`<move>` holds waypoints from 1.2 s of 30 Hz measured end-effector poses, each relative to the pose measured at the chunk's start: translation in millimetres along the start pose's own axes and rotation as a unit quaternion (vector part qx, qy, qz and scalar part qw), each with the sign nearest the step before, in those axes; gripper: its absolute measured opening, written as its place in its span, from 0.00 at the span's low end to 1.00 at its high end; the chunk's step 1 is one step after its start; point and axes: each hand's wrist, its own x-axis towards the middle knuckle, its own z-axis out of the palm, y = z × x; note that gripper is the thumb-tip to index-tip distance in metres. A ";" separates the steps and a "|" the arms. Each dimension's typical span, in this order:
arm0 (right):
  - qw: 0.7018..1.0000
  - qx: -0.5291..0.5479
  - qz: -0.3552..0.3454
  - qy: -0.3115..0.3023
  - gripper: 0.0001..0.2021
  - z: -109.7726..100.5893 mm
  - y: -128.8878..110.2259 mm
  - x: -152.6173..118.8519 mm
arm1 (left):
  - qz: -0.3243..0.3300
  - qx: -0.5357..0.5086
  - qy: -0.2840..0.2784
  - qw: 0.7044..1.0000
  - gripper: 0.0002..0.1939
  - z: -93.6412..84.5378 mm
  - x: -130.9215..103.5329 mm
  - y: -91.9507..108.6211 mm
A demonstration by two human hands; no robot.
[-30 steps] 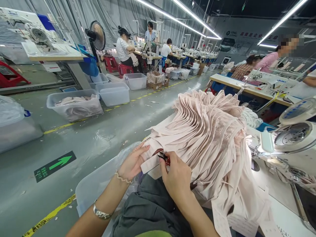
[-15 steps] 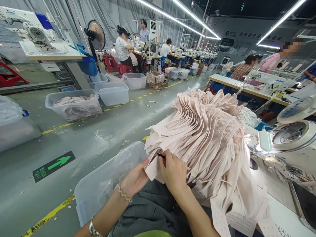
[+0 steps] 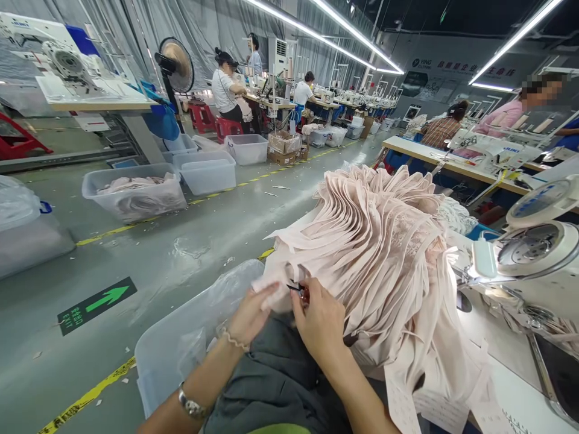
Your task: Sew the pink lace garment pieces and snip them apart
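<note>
A big bundle of pale pink garment pieces [image 3: 380,241], layered in folds with some lace, lies beside my legs. At its near left edge, my left hand [image 3: 248,316] pinches a pale pink fabric end [image 3: 274,282], which is smeared by motion. My right hand [image 3: 322,319] is closed around small dark thread snips [image 3: 297,289]. Their dark blades point left towards the fabric end, close to my left fingers. Whether the blades touch the cloth cannot be made out. The snips' handle is mostly hidden by my right fingers.
A translucent plastic bin [image 3: 158,343] stands left of my lap. On my right is a sewing machine [image 3: 538,247] on a white table. Another bin [image 3: 136,196] holding pink pieces sits across the aisle. Several people work at machines farther off.
My left hand has shifted slightly left and lifted the fabric end. The snips show more between my right fingers, with their blades apart from where the cloth was. A distant standing person has moved left.
</note>
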 end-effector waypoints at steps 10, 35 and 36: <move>0.999 -0.028 -0.014 0.025 0.09 -6.6 -6.3 -7.6 | -0.069 -0.100 -0.011 0.993 0.21 20.4 -8.1 22.1; 0.998 -0.029 -0.022 0.045 0.11 -12.3 -3.5 -17.0 | -0.066 -0.075 -0.069 0.993 0.18 4.1 -1.1 18.1; 0.998 -0.033 -0.020 0.045 0.11 -13.6 -3.7 -17.8 | -0.065 -0.080 -0.072 0.992 0.19 6.0 -2.1 18.4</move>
